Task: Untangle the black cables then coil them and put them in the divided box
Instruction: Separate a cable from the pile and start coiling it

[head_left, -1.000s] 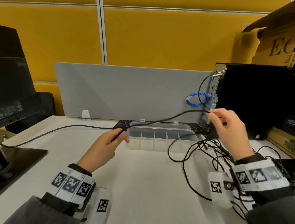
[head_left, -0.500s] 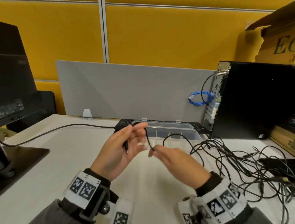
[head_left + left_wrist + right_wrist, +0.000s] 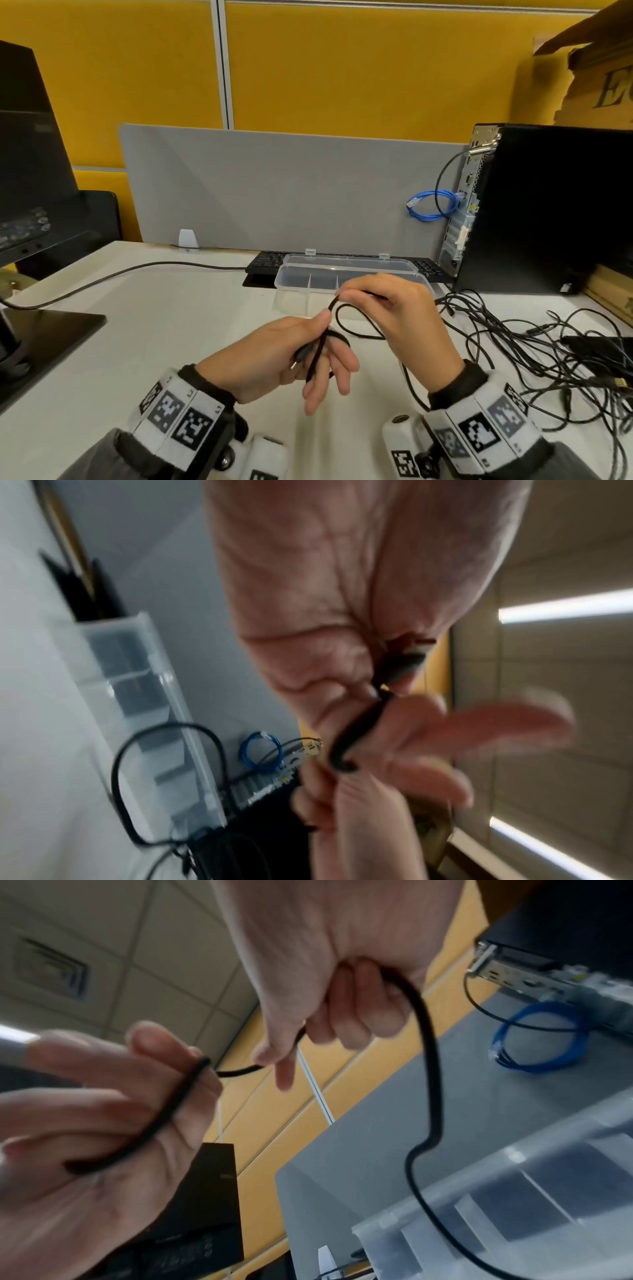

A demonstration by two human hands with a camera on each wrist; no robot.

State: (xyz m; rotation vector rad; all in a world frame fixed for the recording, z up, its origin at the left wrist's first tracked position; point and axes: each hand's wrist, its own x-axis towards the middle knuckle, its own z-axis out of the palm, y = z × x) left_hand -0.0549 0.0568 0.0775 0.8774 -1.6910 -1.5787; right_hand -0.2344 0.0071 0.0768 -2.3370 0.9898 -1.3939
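Observation:
A thin black cable [image 3: 356,334] runs between both hands above the white desk. My left hand [image 3: 310,346] pinches it under the thumb, its plug end [image 3: 301,356] lying across the palm and a loop round the fingers [image 3: 178,1096]. My right hand [image 3: 383,301] grips the same cable [image 3: 430,1053] in curled fingers just right of the left, and from there it drops toward a tangle of black cables [image 3: 534,342] on the desk at right. The clear divided box [image 3: 294,277] stands open behind the hands, its compartments [image 3: 514,1213] holding nothing.
A black keyboard [image 3: 267,263] lies behind the box against a grey screen [image 3: 274,192]. A black computer tower [image 3: 555,205] with a blue cable [image 3: 431,207] stands at right. A monitor [image 3: 30,171] with its base [image 3: 51,329] and a long cable [image 3: 120,274] occupy the left.
The hands came together in front of the box. The cable is now looped round the left fingers, and the right hand has closed on it higher up.

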